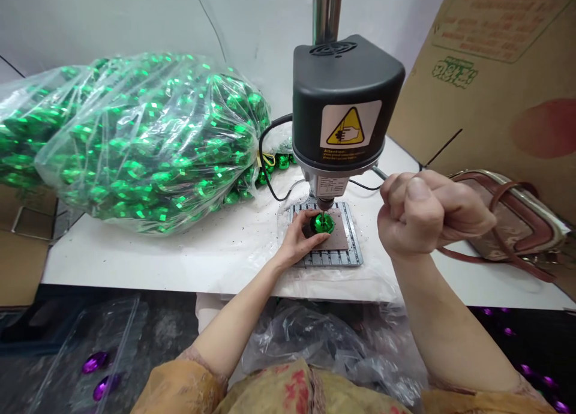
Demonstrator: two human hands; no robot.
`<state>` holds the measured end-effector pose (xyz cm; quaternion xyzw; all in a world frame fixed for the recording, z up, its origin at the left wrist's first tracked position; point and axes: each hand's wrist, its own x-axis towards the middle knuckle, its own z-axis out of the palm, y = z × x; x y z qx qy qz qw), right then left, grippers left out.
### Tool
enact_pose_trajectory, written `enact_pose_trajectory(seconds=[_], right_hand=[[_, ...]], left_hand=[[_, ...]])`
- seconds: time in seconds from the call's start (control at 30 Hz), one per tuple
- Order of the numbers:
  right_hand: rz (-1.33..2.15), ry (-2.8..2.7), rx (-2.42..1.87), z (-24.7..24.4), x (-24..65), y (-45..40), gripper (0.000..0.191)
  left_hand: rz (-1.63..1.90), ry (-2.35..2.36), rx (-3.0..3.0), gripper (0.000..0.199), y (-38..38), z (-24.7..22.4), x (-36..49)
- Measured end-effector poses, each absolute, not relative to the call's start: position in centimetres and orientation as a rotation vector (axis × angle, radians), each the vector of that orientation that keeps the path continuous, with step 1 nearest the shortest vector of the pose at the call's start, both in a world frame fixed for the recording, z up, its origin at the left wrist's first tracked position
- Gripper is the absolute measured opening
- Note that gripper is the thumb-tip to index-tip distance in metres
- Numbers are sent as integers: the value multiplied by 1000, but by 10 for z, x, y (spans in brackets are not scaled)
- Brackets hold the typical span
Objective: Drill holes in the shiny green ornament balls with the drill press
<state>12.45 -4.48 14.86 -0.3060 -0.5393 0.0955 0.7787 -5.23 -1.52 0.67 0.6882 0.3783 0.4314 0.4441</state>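
Observation:
A black drill press (346, 96) with a yellow hand warning label stands over a slotted metal base (355, 246). On the brown board (339, 237) on that base, my left hand (299, 240) grips a shiny green faceted ball (323, 223) between thumb and fingers. The drill's thin bit comes down onto the top of the ball. My right hand (427, 213) is raised at the right of the drill, closed in a fist around the end of the press's lever (379, 173), whose grip is hidden by the fingers.
A big clear bag of green balls (153, 144) lies at the left on the white table (180, 261). A brown handbag (508, 222) and a large carton (504, 102) are at the right. Purple pieces (94, 362) lie low at the left.

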Motion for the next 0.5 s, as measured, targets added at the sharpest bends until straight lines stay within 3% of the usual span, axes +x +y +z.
enact_pose_trajectory(seconds=[0.2,0.5], right_hand=[[34,-1120,-339,145,122,-38,52],[-41,-1182,-276,139,126,-36,44]], left_hand=[[1091,896,1668,56,-17,11,-50],[1103,912,1676,57,-17,9,-50]])
